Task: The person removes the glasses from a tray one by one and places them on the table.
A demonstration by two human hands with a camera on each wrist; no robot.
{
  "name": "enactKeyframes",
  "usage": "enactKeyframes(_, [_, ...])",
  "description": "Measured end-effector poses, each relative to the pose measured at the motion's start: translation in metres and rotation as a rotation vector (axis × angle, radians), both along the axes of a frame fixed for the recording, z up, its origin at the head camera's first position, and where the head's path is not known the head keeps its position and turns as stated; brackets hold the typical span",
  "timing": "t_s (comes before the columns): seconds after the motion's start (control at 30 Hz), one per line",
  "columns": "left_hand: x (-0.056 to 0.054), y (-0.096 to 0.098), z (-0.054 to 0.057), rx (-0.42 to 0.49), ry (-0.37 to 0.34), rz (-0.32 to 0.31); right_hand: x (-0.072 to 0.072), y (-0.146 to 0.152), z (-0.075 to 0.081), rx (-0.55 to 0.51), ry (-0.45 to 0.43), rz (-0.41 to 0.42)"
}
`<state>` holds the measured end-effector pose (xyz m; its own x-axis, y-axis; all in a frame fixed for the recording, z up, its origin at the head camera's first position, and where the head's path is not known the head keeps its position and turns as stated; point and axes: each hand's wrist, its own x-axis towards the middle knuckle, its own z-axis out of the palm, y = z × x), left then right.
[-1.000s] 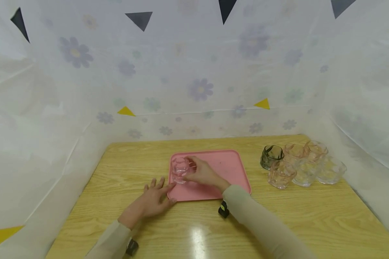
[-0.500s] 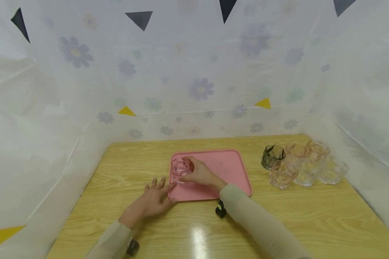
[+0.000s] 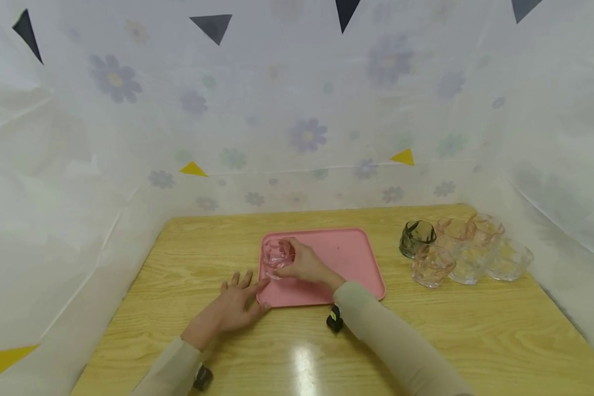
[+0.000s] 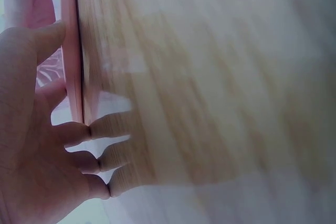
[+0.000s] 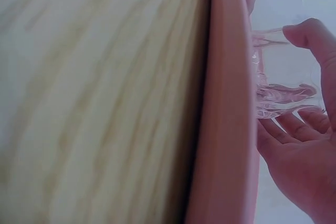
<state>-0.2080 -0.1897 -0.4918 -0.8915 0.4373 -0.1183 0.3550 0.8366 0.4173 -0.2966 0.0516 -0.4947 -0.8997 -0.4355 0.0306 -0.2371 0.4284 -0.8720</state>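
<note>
A pink tray [image 3: 348, 258] lies on the wooden table [image 3: 425, 330]. A clear faceted glass [image 3: 277, 255] stands upright at the tray's far left corner, and my right hand [image 3: 304, 265] holds it, fingers and thumb curled round its side. In the right wrist view the glass [image 5: 278, 74] sits between thumb and fingers above the tray rim [image 5: 226, 103]. My left hand [image 3: 235, 305] lies flat on the table, fingers straight, touching the tray's left front edge. The left wrist view shows its fingers [image 4: 73, 132] against the tray edge [image 4: 72, 51].
A cluster of glasses stands at the table's right back: a dark green one [image 3: 416, 238], a pink one [image 3: 432, 265] and several clear or pink ones [image 3: 475, 247]. Flowered white sheeting walls the table on three sides.
The right hand and glass shifted very slightly back on the tray. The left hand has stayed put.
</note>
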Motion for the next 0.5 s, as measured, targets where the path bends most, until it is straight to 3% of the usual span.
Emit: enactKeyframes(0.5, [0.003, 0.001, 0.004, 0.002, -0.009, 0.002, 0.013, 0.023, 0.011, 0.067, 0.018, -0.065])
